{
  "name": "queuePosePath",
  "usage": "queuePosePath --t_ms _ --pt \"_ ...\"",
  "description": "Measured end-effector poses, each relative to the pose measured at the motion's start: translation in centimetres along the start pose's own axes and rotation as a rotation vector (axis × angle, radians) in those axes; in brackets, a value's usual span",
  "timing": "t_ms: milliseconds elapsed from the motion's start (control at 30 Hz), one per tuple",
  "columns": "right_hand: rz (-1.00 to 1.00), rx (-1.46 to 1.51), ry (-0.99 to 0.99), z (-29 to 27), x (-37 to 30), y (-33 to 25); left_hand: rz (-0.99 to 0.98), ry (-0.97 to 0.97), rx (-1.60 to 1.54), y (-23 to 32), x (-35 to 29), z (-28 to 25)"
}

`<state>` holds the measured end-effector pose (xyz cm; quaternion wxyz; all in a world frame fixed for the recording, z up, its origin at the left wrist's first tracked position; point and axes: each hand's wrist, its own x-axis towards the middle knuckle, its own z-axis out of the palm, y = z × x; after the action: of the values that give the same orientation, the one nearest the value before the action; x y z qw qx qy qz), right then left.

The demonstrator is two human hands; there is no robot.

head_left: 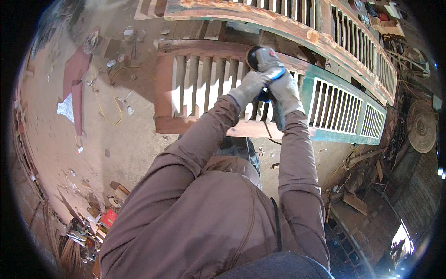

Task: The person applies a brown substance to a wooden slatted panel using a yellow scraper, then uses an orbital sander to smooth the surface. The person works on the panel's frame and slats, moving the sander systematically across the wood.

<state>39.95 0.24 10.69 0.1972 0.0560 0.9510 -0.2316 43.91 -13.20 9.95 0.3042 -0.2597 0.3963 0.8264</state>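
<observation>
Both my hands wear light grey gloves and grip an angle grinder (266, 59) with a grey head, a blue band and a dark round disc. My left hand (246, 87) wraps its front part from the left. On the other side, my right hand (285, 91) closes round the body, whose dark rear end sticks out below the glove. The disc is at the far rail of a louvred wooden shutter (163, 88); whether it touches the wood I cannot tell. The shutter's left part is bare reddish wood, and its right part keeps green paint (320, 135).
Beyond lies a second, longer louvred shutter (297, 35) with patchy paint. Left on the dusty floor are a reddish-brown sheet (76, 69), a yellow cord (103, 116) and scraps. A round woven basket (422, 126) stands at the right, near loose wood pieces (355, 203).
</observation>
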Motion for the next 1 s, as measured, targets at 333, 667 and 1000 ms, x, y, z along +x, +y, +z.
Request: queuePosePath --t_ms 333,667,1000 --pt "0.026 0.149 0.101 -6.6 1.8 14.8 -0.070 -0.162 0.191 -5.0 8.4 11.2" --pt "0.077 0.177 0.144 -6.5 6.3 22.1 -0.099 -0.240 0.194 -3.3 10.2 14.0" --pt "-0.115 -0.018 -0.054 2.0 3.6 -3.9 0.108 0.078 0.078 3.5 0.0 -3.8"
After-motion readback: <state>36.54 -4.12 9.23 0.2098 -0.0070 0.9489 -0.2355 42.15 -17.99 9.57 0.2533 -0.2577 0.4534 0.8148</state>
